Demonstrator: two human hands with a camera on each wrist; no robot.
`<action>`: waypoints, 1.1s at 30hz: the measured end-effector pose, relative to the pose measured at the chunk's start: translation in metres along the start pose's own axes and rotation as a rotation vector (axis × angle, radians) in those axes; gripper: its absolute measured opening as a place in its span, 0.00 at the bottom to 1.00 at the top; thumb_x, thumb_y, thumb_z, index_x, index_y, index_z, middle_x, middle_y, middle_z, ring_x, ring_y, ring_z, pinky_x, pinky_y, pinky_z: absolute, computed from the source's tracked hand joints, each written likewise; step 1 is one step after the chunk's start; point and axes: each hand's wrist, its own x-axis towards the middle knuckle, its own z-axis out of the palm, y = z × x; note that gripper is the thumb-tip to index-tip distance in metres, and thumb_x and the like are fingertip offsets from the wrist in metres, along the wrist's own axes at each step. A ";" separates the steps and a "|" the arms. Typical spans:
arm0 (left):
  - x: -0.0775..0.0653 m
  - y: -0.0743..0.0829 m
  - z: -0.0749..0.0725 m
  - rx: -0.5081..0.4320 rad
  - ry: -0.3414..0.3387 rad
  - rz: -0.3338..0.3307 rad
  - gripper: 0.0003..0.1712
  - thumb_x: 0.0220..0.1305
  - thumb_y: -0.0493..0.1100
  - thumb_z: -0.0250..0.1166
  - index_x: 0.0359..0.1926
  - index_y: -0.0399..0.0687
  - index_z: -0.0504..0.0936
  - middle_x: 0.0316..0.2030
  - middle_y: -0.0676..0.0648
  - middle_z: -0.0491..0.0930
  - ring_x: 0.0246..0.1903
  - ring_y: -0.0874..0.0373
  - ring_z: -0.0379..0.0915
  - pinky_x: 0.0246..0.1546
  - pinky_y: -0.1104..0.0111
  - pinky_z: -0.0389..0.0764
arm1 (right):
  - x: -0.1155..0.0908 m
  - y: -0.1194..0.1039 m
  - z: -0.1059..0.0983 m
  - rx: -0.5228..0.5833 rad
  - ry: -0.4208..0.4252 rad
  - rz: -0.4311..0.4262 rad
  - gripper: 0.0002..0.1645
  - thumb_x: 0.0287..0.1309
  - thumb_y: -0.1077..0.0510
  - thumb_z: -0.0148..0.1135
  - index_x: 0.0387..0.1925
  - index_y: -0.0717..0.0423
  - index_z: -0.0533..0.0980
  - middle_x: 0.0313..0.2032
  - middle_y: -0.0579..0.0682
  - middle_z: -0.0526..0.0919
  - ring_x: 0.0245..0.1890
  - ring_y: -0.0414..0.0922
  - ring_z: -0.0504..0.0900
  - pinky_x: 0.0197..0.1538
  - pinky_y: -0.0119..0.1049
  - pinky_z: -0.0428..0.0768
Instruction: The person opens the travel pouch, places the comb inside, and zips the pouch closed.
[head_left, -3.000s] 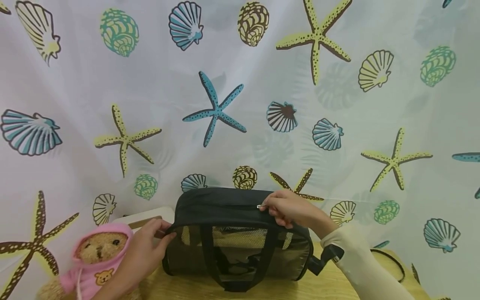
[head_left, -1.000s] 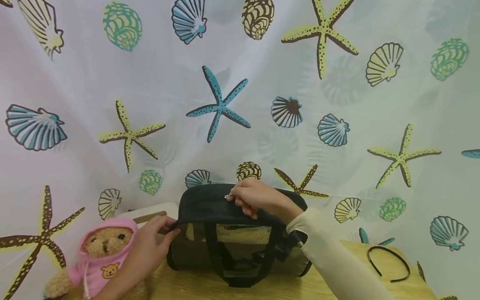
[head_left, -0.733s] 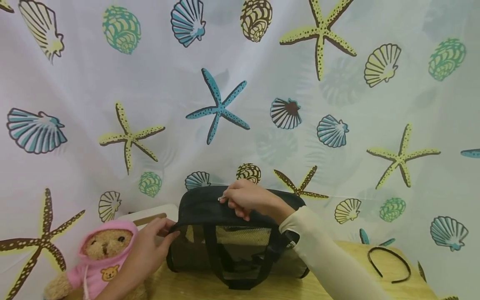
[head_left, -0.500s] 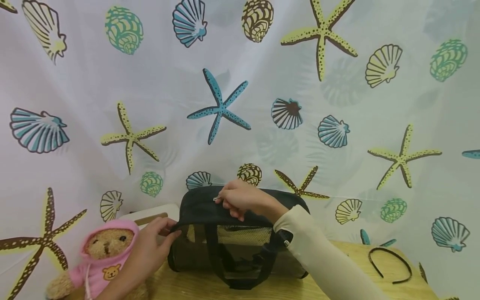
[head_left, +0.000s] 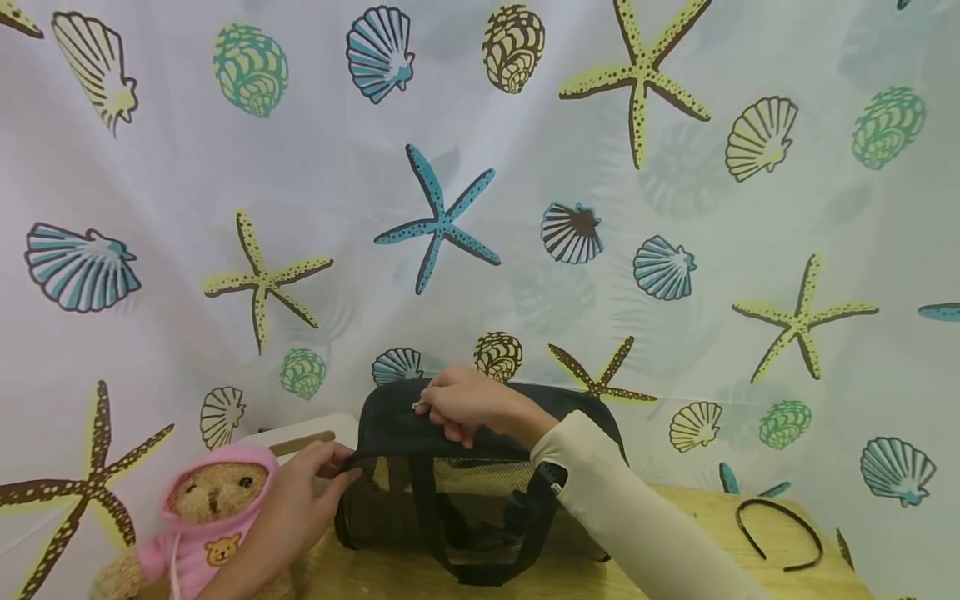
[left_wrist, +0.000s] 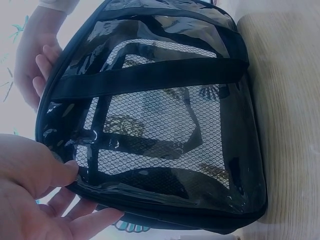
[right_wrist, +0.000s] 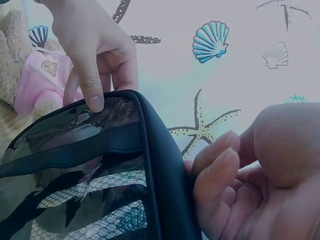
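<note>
Here the right hand point(head_left: 468, 404) pinched the zipper pull point(head_left: 417, 406) atop the black mesh bag point(head_left: 465, 492), mid-travel toward the left end. The left hand point(head_left: 300, 492) gripped that end point(head_left: 352, 467); the next pull likely required firm bracing there.

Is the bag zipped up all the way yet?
Not quite. The right hand pinches the zipper pull, which sits well toward the left end of the black bag, so most of the top looks covered. The left hand holds that left end steady. A short stretch past the pull remains. The teddy bear sits beside the bag, outside it.
</note>
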 end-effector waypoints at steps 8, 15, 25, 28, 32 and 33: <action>-0.002 -0.001 0.000 -0.007 -0.010 -0.012 0.06 0.67 0.37 0.70 0.43 0.45 0.85 0.40 0.46 0.83 0.40 0.56 0.82 0.38 0.68 0.83 | 0.006 -0.003 0.008 -0.020 -0.010 -0.011 0.20 0.81 0.57 0.41 0.42 0.60 0.79 0.14 0.45 0.68 0.12 0.40 0.68 0.16 0.32 0.72; -0.002 0.000 -0.001 0.000 0.002 0.006 0.06 0.66 0.37 0.71 0.44 0.46 0.85 0.40 0.46 0.84 0.40 0.57 0.82 0.38 0.67 0.82 | 0.008 -0.008 0.011 -0.065 -0.004 -0.024 0.21 0.81 0.57 0.42 0.37 0.59 0.80 0.12 0.45 0.67 0.12 0.41 0.69 0.16 0.33 0.72; -0.001 -0.001 -0.001 -0.001 -0.016 -0.005 0.06 0.67 0.38 0.70 0.44 0.46 0.85 0.41 0.46 0.84 0.40 0.56 0.83 0.39 0.66 0.83 | 0.014 -0.010 0.014 -0.061 -0.012 -0.016 0.22 0.81 0.57 0.42 0.41 0.63 0.81 0.11 0.46 0.69 0.11 0.40 0.72 0.17 0.33 0.76; -0.001 -0.002 -0.002 -0.002 -0.022 -0.003 0.06 0.67 0.38 0.70 0.43 0.46 0.85 0.41 0.46 0.83 0.40 0.56 0.83 0.39 0.65 0.83 | 0.016 -0.011 0.015 -0.043 -0.019 0.003 0.21 0.81 0.58 0.42 0.49 0.65 0.81 0.11 0.46 0.69 0.11 0.40 0.73 0.16 0.33 0.74; -0.001 -0.002 -0.002 -0.004 -0.010 0.012 0.06 0.66 0.38 0.71 0.43 0.47 0.85 0.40 0.46 0.84 0.40 0.56 0.82 0.39 0.66 0.82 | 0.019 -0.013 0.017 -0.047 -0.033 0.008 0.22 0.81 0.58 0.42 0.41 0.62 0.82 0.09 0.46 0.68 0.10 0.40 0.72 0.16 0.32 0.68; -0.002 -0.002 -0.002 -0.005 -0.007 0.012 0.06 0.66 0.38 0.71 0.43 0.47 0.85 0.40 0.46 0.84 0.40 0.57 0.82 0.39 0.65 0.82 | 0.020 -0.014 0.017 -0.052 -0.038 0.005 0.23 0.81 0.58 0.42 0.37 0.62 0.81 0.09 0.46 0.68 0.10 0.40 0.72 0.16 0.32 0.67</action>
